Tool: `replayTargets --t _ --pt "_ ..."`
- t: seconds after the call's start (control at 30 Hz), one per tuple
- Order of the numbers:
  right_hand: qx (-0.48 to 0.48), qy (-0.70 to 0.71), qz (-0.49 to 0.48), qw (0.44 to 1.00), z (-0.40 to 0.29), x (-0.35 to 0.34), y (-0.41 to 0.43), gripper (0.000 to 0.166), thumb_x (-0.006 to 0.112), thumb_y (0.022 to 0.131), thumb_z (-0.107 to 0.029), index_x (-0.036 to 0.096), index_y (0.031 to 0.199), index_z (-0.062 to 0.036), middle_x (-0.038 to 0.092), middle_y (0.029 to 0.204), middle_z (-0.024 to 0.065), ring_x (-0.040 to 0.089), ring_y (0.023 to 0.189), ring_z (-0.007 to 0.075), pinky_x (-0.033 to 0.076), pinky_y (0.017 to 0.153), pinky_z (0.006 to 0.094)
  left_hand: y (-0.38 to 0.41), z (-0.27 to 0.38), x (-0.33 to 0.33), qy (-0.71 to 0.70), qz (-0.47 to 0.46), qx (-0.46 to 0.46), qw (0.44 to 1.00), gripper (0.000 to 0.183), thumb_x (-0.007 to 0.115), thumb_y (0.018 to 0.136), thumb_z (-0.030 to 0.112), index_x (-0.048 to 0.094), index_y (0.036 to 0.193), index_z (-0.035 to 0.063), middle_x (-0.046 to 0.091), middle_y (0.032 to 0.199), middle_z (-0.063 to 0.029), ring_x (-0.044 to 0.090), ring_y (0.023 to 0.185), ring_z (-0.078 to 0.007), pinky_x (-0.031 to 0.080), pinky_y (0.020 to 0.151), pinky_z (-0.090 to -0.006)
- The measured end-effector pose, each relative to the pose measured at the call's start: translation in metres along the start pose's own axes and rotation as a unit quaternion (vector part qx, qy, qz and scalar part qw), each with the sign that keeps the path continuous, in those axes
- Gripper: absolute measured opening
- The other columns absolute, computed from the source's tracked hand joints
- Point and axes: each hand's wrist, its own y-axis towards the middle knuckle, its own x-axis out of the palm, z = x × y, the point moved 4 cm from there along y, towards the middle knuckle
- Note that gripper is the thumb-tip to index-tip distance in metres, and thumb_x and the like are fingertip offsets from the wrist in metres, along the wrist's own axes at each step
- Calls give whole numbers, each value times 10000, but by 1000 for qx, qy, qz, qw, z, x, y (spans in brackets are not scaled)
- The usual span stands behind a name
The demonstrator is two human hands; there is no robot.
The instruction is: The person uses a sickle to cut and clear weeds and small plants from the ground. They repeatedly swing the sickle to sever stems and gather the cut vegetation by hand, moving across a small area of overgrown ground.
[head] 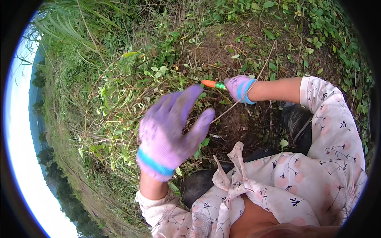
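My left hand [169,134], in a soiled pink and purple knit work glove with a blue cuff band, hovers over the weeds. Its fingers are spread, slightly blurred, and I see nothing in them. My right hand [239,87] wears a matching glove and is closed around the handle of a tool [212,84]. The handle is orange with a green band. A thin dark part runs from it to the left into the plants, and its far end is hidden there. A dry stem [259,76] slants across in front of my right wrist.
Leafy weeds [116,119] grow thickly to the left. Bare brown soil [214,47] lies ahead, with more dark soil [238,122] nearer my body. Black boots [198,186] show below me. Long grass [71,26] stands at the upper left, and leafy vines [321,23] spread at the upper right.
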Motion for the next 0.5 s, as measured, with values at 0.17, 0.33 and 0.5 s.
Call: replayTargets --t 0.17,0.33,0.5 --pt "68 155 -10 986 -10 -21 -7 251 575 766 -140 546 945 35 610 676 166 628 614 297 508 552 386 97 -105 135 -33 -6 -210 977 892 529 782 592 218 1406 35 353 1356 -257 341 1260 -391 296 1049 -416" --pt "228 454 77 858 70 -3 -16 241 567 837 -206 468 861 12 541 568 67 539 420 160 458 351 315 35 -195 229 117 -289 -349 884 1135 451 685 791 100 1427 8 353 1374 -248 360 1274 -345 170 1086 -469" --pt "217 483 50 847 80 5 -22 281 590 830 -240 456 742 -9 506 554 48 509 405 140 447 336 299 15 -195 221 20 -456 -364 812 1284 600 560 791 72 1426 3 392 1363 -212 389 1261 -343 343 1032 -407"
